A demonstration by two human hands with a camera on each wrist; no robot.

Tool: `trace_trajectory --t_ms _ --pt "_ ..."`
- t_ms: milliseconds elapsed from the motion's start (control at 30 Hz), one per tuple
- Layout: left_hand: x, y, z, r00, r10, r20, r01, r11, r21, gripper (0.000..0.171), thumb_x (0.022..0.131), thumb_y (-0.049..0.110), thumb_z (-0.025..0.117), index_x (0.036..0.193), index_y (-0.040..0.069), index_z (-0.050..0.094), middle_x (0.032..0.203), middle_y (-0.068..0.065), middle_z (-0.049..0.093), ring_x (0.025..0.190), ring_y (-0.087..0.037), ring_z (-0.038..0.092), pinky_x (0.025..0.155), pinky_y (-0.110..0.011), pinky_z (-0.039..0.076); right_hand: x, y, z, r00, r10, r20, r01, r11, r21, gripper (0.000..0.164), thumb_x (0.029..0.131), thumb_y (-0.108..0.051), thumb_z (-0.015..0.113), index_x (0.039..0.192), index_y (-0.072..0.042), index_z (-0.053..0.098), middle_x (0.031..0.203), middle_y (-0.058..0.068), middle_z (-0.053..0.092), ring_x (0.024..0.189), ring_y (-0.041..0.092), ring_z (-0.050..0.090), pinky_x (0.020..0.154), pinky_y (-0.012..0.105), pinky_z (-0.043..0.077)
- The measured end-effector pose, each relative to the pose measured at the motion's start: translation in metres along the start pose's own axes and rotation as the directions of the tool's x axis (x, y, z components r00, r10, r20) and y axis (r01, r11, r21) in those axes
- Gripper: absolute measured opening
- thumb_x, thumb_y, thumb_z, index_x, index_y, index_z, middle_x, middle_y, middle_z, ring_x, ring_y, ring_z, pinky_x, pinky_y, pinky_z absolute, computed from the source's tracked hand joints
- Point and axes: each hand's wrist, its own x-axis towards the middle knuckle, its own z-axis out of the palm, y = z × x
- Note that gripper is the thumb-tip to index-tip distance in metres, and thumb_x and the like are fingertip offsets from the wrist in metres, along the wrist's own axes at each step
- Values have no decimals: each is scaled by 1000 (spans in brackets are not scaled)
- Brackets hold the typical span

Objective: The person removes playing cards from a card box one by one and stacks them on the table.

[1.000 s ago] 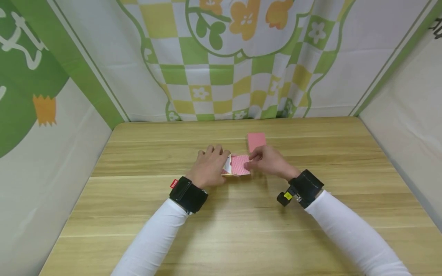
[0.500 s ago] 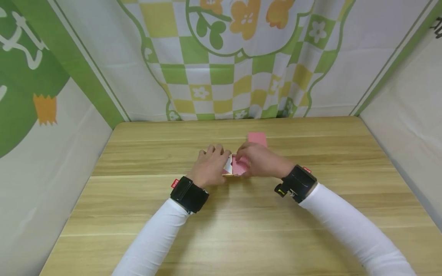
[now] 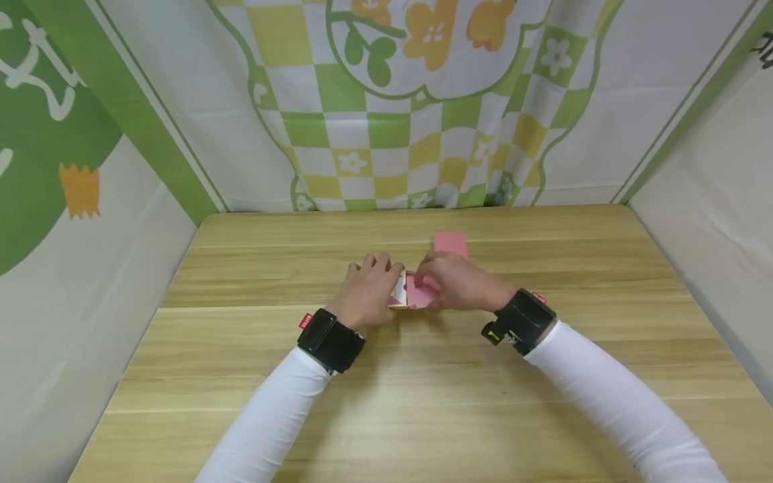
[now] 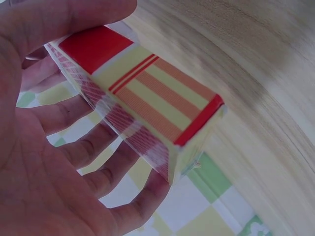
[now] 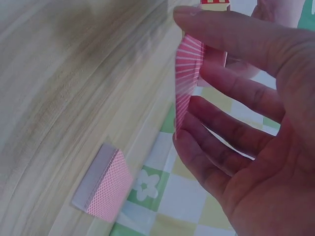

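Observation:
My left hand grips a small card box lying on the table, thumb on one side and fingertips on the other. The box has red, cream and striped sides. At its right end my right hand pinches pink-patterned playing cards between thumb and fingers; how many is unclear. Seen from above, these cards meet the box end, and how far they sit inside is hidden. Just beyond the right hand, a separate stack of pink-backed cards rests on the table, partly covered by that hand in the head view.
The wooden table extends on all sides of the hands. Behind its far edge hangs a green, yellow and white checked curtain. Fabric panels close off the left and right sides.
My right hand has moved left toward the box and now covers more of the pink-patterned cards, which look bent. My left hand stays in place on the box.

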Motion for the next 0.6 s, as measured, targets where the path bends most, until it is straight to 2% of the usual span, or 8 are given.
trace_trajectory --t_ms 233,600 --pt "0 -2 1 1000 -11 12 11 1000 -11 73 70 18 88 134 7 57 119 -12 54 113 -34 49 91 -55 45 -10 8 -6 999 22 42 -23 1000 17 43 70 -11 93 108 -7 75 110 5 66 105 24 59 90 40 50" --pt "-1 -5 4 1000 -18 12 18 999 -34 71 69 17 88 132 6 58 119 -12 53 112 -34 50 92 -56 45 -22 26 -25 998 -14 57 13 1000 17 43 68 -4 90 109 -4 76 110 10 66 105 29 59 91 44 49"
